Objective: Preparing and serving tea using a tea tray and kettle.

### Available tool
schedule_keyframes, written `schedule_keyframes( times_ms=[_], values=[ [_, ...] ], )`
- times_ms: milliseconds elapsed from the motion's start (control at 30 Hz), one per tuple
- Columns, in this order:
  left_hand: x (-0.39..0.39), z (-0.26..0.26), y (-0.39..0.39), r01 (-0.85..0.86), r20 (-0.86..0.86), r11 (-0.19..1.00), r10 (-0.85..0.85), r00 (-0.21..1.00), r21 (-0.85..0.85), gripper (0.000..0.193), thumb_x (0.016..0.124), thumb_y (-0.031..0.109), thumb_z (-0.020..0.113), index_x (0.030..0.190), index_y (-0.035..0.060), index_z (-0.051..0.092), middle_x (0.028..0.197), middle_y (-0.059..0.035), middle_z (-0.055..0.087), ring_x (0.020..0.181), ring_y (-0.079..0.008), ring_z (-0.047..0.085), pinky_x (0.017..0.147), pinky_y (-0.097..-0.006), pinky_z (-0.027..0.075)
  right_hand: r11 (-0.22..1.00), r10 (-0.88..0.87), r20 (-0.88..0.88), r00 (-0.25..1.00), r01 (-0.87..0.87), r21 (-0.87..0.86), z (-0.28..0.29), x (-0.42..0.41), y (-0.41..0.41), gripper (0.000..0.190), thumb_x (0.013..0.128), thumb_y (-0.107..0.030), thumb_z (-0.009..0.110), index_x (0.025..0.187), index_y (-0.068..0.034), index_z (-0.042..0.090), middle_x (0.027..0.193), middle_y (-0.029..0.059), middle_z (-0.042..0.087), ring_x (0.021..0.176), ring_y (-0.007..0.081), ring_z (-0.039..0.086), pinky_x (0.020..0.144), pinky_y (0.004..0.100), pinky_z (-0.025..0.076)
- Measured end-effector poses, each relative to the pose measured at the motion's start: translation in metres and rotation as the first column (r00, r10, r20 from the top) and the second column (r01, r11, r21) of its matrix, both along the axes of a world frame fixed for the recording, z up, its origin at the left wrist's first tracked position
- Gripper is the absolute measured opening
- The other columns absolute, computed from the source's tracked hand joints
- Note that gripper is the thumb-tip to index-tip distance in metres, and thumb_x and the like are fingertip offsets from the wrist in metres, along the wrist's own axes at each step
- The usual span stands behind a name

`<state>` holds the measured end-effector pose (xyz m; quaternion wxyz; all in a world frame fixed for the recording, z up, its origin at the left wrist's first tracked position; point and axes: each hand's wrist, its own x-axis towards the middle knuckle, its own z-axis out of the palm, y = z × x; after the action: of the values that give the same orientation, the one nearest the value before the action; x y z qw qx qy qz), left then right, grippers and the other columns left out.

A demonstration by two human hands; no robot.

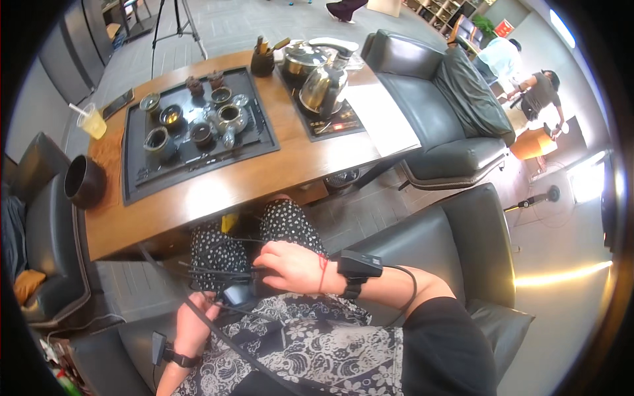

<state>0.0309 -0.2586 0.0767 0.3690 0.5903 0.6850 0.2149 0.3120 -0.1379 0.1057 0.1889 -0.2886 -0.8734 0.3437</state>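
Both my hands are low over my lap, below the table's near edge. In my right hand [290, 267], curled fingers hold a bundle of thin black cables [210, 271] that spreads leftward across my patterned trousers. My left hand [194, 317] has its fingertips pinched on a black cable [218, 302]. Between the hands rests a small dark device [235, 295] with a shiny, pale-reflecting face; its exact kind is unclear. A black strap or thick cord [213, 326] runs diagonally in front of my left hand and torso. Each wrist carries a strapped black module.
The wooden table [297, 171] bears a black tea tray [260, 121] with a glass teapot [230, 118] and several cups. To the right, a steel kettle [322, 91] stands on a hob [339, 126] beside white paper [384, 119]. Armchairs [416, 104] flank the table; people stand far right.
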Motion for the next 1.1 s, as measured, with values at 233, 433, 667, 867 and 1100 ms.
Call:
schedule_keyframes(
  times_ms=[233, 433, 667, 867, 1100],
  values=[
    [0.001, -0.014, 0.036, 0.238, -0.026, 0.971, -0.239, 0.971, -0.032, 0.035, 0.075, 0.016, 0.077, 0.108, 0.0057, 0.070, 0.083, -0.0114, 0.064, 0.075, -0.0255, 0.062, 0.069, -0.0355, 0.050, 0.928, 0.178, 0.248, 0.952, -0.079, -0.363, -0.024, -0.009, 0.019, 0.041, 0.097, -0.037, 0.049, 0.121, -0.006, 0.062, 0.113, 0.0179, 0.064, 0.107, 0.0342, 0.060, 0.092, 0.0402, 0.049],
    [0.006, -0.006, 0.044, 0.277, -0.125, 0.961, -0.276, 0.953, -0.016, 0.022, 0.078, 0.007, 0.071, 0.099, 0.0027, 0.070, 0.084, -0.0145, 0.066, 0.079, -0.0293, 0.065, 0.069, -0.0376, 0.051, 0.899, 0.110, 0.128, 0.986, -0.043, -0.436, -0.046, -0.009, 0.021, 0.042, 0.096, -0.041, 0.048, 0.116, -0.009, 0.066, 0.106, 0.0187, 0.068, 0.101, 0.0366, 0.063, 0.090, 0.0432, 0.049],
    [0.028, 0.001, 0.050, 0.183, -0.216, 0.981, -0.166, 0.962, 0.058, 0.013, 0.079, 0.007, 0.061, 0.089, 0.0024, 0.068, 0.078, -0.0186, 0.065, 0.073, -0.0351, 0.066, 0.064, -0.0419, 0.050, 0.911, 0.110, 0.150, 0.983, -0.040, -0.409, -0.049, -0.004, 0.019, 0.043, 0.096, -0.041, 0.048, 0.120, -0.009, 0.065, 0.108, 0.0192, 0.067, 0.102, 0.0366, 0.063, 0.091, 0.0433, 0.049],
    [0.044, 0.009, 0.057, 0.109, -0.182, 0.983, -0.081, 0.980, 0.148, 0.010, 0.080, 0.010, 0.059, 0.082, 0.0024, 0.065, 0.076, -0.0187, 0.063, 0.071, -0.0373, 0.063, 0.063, -0.0428, 0.048, 0.936, 0.138, 0.120, 0.983, -0.090, -0.340, -0.037, 0.015, 0.021, 0.044, 0.095, -0.038, 0.049, 0.131, -0.015, 0.058, 0.101, 0.0216, 0.066, 0.097, 0.0385, 0.063, 0.086, 0.0461, 0.049],
    [0.062, 0.015, 0.058, 0.043, -0.149, 0.955, 0.002, 0.989, 0.294, 0.004, 0.076, 0.001, 0.061, 0.072, 0.0012, 0.062, 0.069, -0.0171, 0.060, 0.065, -0.0356, 0.060, 0.059, -0.0414, 0.046, 0.926, 0.162, 0.129, 0.978, -0.105, -0.363, -0.036, 0.032, 0.028, 0.045, 0.097, -0.038, 0.047, 0.135, -0.016, 0.054, 0.107, 0.0217, 0.064, 0.100, 0.0379, 0.062, 0.087, 0.0455, 0.049]
  ],
)
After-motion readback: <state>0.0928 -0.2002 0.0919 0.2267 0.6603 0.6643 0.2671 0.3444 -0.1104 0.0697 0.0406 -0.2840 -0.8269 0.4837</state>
